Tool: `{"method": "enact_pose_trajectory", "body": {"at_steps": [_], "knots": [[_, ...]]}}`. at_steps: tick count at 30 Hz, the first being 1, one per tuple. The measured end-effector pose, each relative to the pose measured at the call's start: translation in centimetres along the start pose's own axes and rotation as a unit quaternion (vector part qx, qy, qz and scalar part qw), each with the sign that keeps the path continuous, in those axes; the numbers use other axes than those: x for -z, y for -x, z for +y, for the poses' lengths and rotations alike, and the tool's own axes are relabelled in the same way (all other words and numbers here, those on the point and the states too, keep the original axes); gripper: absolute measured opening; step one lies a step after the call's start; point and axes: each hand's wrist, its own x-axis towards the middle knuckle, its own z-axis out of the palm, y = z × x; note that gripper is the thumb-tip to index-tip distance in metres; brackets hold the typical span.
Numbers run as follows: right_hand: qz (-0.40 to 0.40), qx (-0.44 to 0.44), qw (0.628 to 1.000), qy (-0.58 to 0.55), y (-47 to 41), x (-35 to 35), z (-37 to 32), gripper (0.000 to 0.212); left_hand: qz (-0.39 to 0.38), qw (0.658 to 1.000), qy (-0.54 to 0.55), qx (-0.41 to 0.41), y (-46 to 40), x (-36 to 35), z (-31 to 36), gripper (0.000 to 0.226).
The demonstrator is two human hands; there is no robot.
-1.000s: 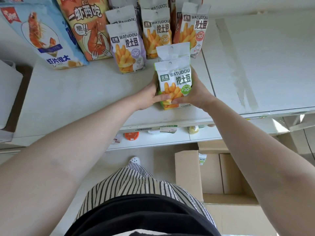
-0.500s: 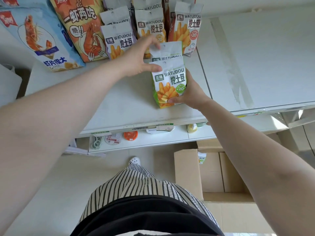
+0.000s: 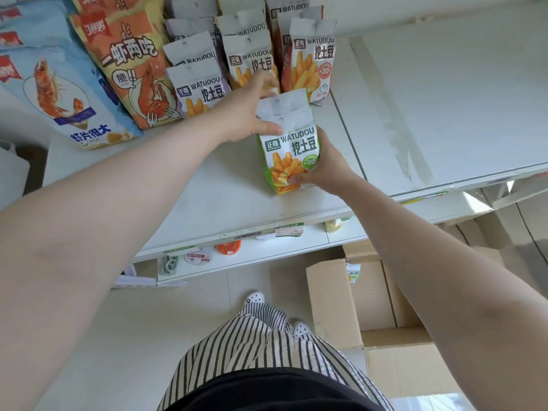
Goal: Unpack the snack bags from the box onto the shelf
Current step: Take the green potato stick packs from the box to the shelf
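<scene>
Two green-trimmed WATUDOU snack bags (image 3: 292,146) stand stacked together on the white shelf (image 3: 225,191). My right hand (image 3: 324,169) grips their lower right side, thumb across the front. My left hand (image 3: 247,112) holds the bags' white top flaps, thumb on the front one. Behind them stand several more WATUDOU bags (image 3: 198,84) in rows. On the floor below sits the open cardboard box (image 3: 329,304), with one small snack bag (image 3: 353,272) showing inside.
Large prawn-cracker bags, blue (image 3: 56,93) and orange (image 3: 130,63), lean at the shelf's back left. A second white shelf panel (image 3: 444,93) lies to the right. Small items sit on a lower shelf (image 3: 267,250). My striped clothing and shoes are below.
My left hand left the bags' bottom and rose to their top flaps. The bags were pushed a little farther back on the shelf, my right hand staying on them.
</scene>
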Motion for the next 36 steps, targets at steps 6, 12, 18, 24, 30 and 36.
{"method": "enact_pose_trajectory", "body": {"at_steps": [6, 12, 18, 24, 30, 36], "knots": [[0.025, -0.014, 0.999, -0.017, 0.3, -1.0, -0.4, 0.112, -0.078, 0.99, -0.114, -0.007, -0.3, 0.6, 0.9, 0.097], [0.053, -0.013, 0.997, -0.052, 0.9, -1.2, -0.1, 0.117, -0.106, 0.989, -0.093, -0.035, -1.4, -0.3, 1.3, 0.084], [0.081, -0.034, 0.994, -0.06, 3.0, 3.4, 2.3, 0.115, -0.117, 0.988, -0.065, -0.078, -3.7, -3.2, 5.8, 0.091], [0.099, -0.032, 0.993, -0.052, 3.7, 10.8, 5.6, 0.12, -0.116, 0.987, -0.062, -0.09, -8.1, -7.1, 11.7, 0.088], [0.093, -0.002, 0.995, -0.048, 0.7, 15.3, 9.1, 0.116, -0.098, 0.982, -0.128, -0.098, -13.6, -8.8, 14.2, 0.081], [0.087, 0.026, 0.994, -0.068, -5.0, 17.8, 10.2, 0.119, -0.108, 0.961, -0.223, -0.126, -19.3, -6.7, 15.7, 0.077]]}}
